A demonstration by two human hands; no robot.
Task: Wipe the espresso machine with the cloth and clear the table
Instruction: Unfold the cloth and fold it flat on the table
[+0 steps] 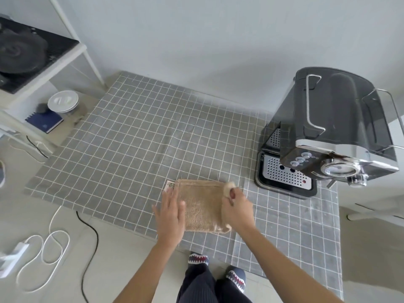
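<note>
Right hand (237, 206) pinches the cloth (202, 206) corner; left hand (171, 212) lies flat, open, beside. Better to fold toward the flat palm, edges matched.

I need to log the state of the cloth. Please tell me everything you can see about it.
The cloth is a tan, terry-looking towel, folded into a flat rectangle on the grey checked tablecloth, near the table's front edge. A printed label shows at its far left corner. The left hand lies flat and open on its left part. The right hand pinches its far right corner, which is lifted and curled. It lies left of the espresso machine, apart from it.
</note>
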